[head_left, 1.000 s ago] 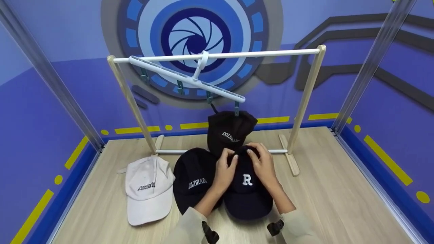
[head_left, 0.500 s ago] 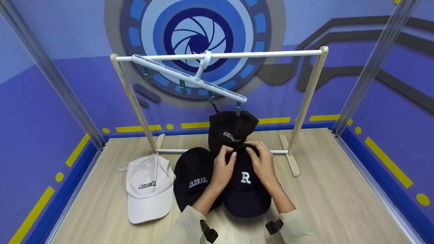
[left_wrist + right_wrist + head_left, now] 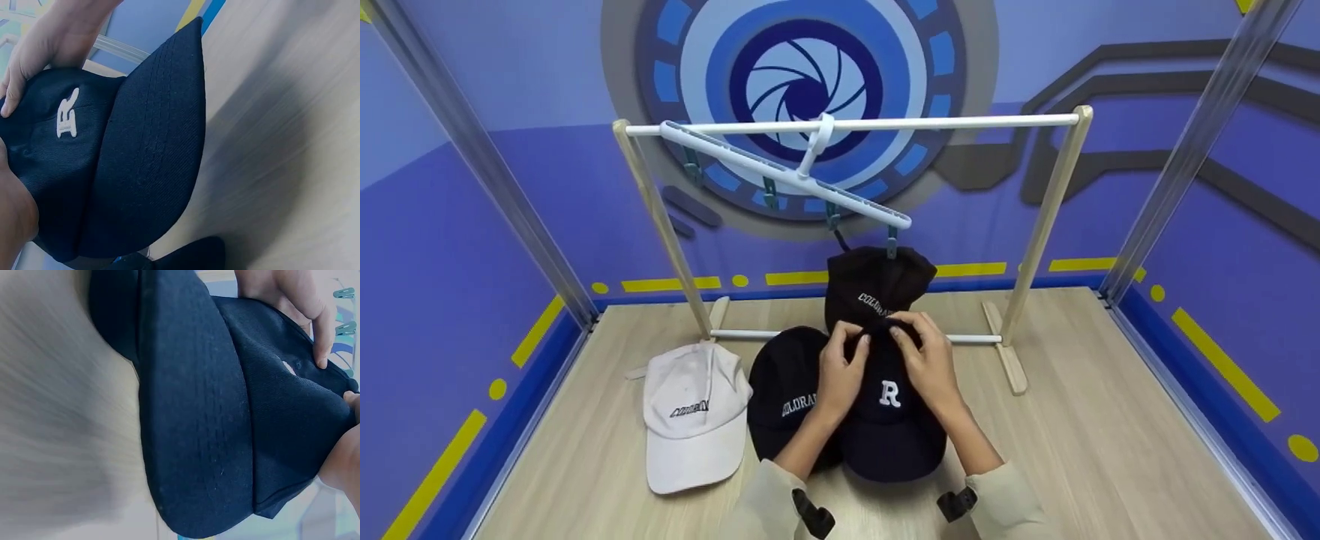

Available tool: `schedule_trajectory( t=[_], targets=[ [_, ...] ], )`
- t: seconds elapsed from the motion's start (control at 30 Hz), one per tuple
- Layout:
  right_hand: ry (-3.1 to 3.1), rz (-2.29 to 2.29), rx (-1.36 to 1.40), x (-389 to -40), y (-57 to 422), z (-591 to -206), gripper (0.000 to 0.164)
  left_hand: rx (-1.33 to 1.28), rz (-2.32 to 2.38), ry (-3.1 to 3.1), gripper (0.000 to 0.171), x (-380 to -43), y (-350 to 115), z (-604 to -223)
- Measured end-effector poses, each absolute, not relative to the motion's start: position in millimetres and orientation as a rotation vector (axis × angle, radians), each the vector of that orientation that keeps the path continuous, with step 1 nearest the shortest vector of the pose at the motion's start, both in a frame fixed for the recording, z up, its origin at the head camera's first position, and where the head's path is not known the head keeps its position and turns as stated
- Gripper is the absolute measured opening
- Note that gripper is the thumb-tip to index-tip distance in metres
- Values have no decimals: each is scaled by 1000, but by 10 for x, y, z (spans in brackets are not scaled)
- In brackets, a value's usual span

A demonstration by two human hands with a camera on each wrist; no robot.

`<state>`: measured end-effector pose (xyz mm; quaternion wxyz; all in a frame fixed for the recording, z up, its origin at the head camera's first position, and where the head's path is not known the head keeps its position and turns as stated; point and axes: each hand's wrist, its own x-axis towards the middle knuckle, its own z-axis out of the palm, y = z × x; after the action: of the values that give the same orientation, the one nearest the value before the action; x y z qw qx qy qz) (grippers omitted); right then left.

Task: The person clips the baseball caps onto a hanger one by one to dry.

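A dark navy baseball cap (image 3: 891,442) with a white letter R hangs between my two hands, brim toward me and raised off the table. My left hand (image 3: 840,375) pinches the left side of its crown near the top. On the other side my right hand (image 3: 926,364) pinches the crown, thumb in front. Both wrist views show the cap's brim (image 3: 152,140) and its shadow on the table. Behind it, a black COLORADO cap (image 3: 877,281) hangs from a green clip (image 3: 892,244) at the low end of the white hanger (image 3: 787,174).
A second black COLORADO cap (image 3: 784,382) lies on the table, partly behind my left arm. Left of it is a white cap (image 3: 694,412). The hanger hooks over the rack's white rod (image 3: 945,122) and tilts down to the right; several clips hang from it.
Both hands have carried the navy cap slightly left and up, so it overlaps the lower part of the hanging cap. The head view has shifted a little.
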<state>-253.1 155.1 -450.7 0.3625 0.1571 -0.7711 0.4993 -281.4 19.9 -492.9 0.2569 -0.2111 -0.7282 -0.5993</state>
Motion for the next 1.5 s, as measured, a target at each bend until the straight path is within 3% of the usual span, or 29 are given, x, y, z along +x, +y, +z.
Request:
schedule_trajectory(
  t=[0.97, 1.23, 1.5],
  targets=[
    [-2084, 1574, 412, -2513, 1410, -4420, 17, -467, -1587, -1968, 5, -2845, 61, -4972],
    [-2083, 1581, 417, -2521, 1396, -4355, 19, -490, -1551, -1955, 4, -2678, 78, -4646],
    [-2073, 1608, 420, -2559, 1361, -4347, 18, -514, -1545, -1930, 6, -2690, 15, -4565]
  ],
)
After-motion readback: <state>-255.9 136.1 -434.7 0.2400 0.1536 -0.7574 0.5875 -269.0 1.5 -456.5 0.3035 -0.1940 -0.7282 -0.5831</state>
